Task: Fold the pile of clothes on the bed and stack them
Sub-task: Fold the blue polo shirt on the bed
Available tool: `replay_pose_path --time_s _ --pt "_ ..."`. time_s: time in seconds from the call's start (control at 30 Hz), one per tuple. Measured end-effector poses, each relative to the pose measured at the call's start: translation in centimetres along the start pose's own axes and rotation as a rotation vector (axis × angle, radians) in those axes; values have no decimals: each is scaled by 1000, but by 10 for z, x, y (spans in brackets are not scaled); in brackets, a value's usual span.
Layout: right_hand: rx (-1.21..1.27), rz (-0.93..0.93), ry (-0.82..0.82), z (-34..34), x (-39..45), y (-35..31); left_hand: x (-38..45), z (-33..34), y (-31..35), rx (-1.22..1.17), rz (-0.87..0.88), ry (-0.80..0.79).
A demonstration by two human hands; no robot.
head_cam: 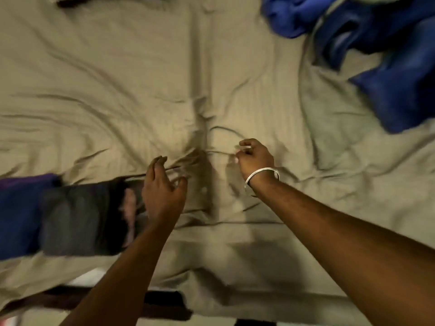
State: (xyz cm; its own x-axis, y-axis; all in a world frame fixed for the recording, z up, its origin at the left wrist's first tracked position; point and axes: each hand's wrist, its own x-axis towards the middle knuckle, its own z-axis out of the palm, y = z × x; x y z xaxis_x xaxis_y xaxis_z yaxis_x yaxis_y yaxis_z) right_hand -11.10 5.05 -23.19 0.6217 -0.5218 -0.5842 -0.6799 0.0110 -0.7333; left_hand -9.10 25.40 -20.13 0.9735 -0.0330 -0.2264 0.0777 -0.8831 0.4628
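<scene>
Wrinkled beige bedsheet (pixel 117 90); left hand (pixel 162 191) loose, empty; right hand (pixel 255 157) curled, grip unclear; crumpled blue clothes (pixel 388 55).

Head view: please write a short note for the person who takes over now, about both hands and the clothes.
Left hand: fingers relaxed, holding nothing, beside the folded stack.
Right hand: fingers curled over the bed sheet; the blur hides whether it pinches anything.
Done: folded dark clothes lie stacked at the left, partly over a blue piece.
Left: the blue clothes pile at the upper right is unfolded.
</scene>
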Motion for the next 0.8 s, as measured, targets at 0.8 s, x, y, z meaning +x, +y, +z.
replay_pose_path --time_s 0.8 --pt "-945 -797 538 -359 144 58 -25 290 361 308 -59 -450"
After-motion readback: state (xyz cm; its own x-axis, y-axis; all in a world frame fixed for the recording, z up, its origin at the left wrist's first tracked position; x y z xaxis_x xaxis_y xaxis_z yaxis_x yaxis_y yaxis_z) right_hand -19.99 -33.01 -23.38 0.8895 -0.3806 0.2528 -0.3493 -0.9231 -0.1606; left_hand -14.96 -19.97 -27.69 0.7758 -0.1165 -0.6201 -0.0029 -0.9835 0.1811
